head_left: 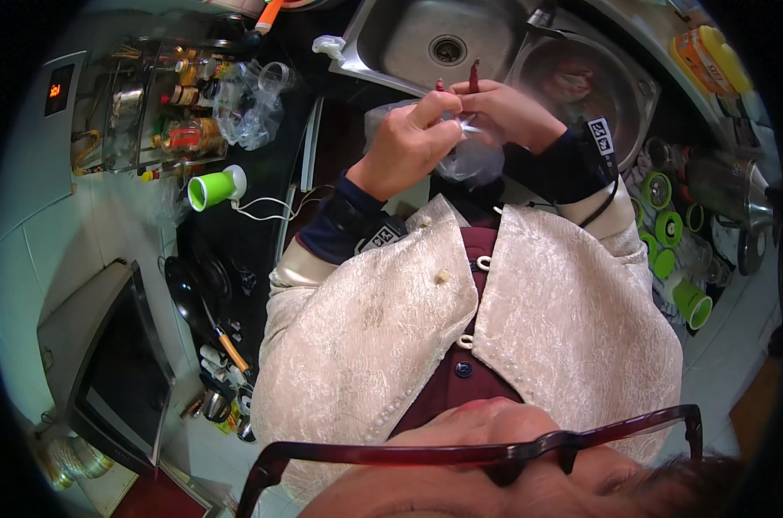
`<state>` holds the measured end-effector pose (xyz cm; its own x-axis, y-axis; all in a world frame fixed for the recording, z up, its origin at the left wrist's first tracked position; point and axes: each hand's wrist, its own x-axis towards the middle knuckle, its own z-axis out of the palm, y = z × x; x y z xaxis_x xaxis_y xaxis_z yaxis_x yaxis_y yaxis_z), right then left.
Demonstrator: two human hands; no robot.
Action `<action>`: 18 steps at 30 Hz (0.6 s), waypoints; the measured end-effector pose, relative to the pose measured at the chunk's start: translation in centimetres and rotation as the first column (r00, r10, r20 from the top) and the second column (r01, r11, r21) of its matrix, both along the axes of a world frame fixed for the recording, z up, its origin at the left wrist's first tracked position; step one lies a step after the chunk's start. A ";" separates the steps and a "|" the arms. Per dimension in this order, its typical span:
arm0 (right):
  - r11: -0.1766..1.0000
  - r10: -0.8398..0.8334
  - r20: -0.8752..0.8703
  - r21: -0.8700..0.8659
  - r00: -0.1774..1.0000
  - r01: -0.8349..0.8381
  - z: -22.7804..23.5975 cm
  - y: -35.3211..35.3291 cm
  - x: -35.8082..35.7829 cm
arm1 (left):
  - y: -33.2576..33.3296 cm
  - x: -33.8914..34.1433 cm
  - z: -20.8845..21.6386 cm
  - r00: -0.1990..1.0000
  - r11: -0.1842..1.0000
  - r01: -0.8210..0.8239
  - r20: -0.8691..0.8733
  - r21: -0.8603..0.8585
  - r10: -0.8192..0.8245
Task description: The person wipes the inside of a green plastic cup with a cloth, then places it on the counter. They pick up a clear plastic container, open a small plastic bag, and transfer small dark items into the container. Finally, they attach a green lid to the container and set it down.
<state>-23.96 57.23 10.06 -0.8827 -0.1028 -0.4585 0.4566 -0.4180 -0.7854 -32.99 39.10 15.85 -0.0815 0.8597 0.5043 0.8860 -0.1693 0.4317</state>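
Red pods (pixel 474 78) up at our fingertips, by the near edge of the sink (pixel 402 43)!
Our left hand (pixel 409 142) is pinched together, on what we can't tell; our right hand (pixel 517 114) clamps a pod. Bag (pixel 473 164) just beneath, so we'd do best gripping lightly, both hands close above it.
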 end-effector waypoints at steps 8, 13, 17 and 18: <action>0.989 -0.141 -0.004 -0.033 0.990 0.141 -1.3 0.2 -0.3 | 0.3 -1.1 -0.3 0.980 0.986 -0.012 -0.197 -0.164 -0.021; 0.858 -0.442 -0.331 0.116 0.834 0.501 -2.1 0.9 -0.8 | 0.2 -1.4 -1.6 0.675 0.938 -0.082 0.673 -0.337 0.301; 0.853 -0.424 -0.368 0.146 0.827 0.502 -0.7 1.7 1.4 | -0.1 -1.1 -2.8 0.304 0.978 -0.105 0.931 -0.179 0.203; 0.899 -0.312 -0.402 0.169 0.861 0.404 -0.1 1.7 2.1 | -0.3 -1.0 -3.1 0.320 0.971 -0.116 0.918 -0.207 0.234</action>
